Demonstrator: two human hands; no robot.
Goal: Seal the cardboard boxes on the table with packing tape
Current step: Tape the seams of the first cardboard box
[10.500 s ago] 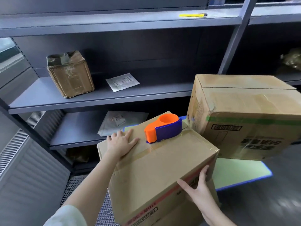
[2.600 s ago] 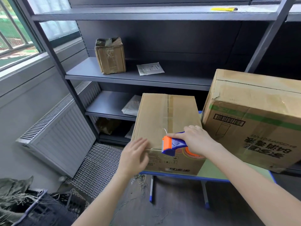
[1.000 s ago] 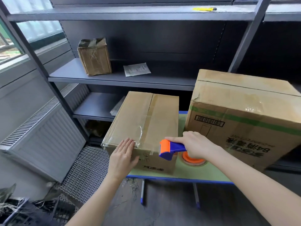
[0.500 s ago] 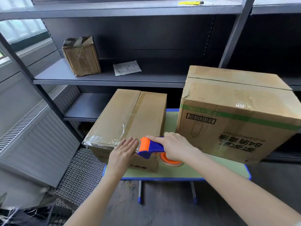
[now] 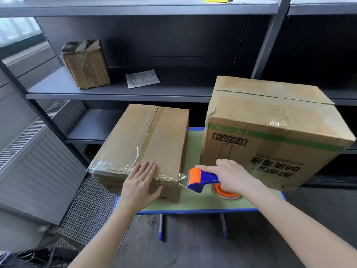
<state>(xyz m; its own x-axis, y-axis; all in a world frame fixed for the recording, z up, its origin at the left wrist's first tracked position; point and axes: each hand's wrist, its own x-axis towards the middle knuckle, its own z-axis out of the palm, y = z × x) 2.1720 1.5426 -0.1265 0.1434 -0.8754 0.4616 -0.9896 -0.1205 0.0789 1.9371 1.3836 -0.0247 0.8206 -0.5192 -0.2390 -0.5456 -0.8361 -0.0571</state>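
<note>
A long cardboard box (image 5: 146,140) lies on the left of the small green table (image 5: 195,202), clear tape along its near top edge. My left hand (image 5: 140,182) presses flat on that near edge, fingers straight. My right hand (image 5: 229,176) grips the blue and orange tape dispenser (image 5: 202,179) just right of the box's near corner. A strip of clear tape (image 5: 172,178) stretches from the box to the dispenser's orange mouth. A larger printed cardboard box (image 5: 270,132) stands on the right of the table, behind my right hand.
Dark metal shelving (image 5: 123,91) rises behind the table, holding a small worn box (image 5: 86,63) and a white packet (image 5: 142,78). A yellow cutter (image 5: 217,0) lies on the top shelf. A radiator (image 5: 36,157) and wire mesh (image 5: 87,209) are at the left.
My right hand has drawn the dispenser rightward past the box's corner, pulling tape out. My left hand has slid right along the near edge, pressing the tape down.
</note>
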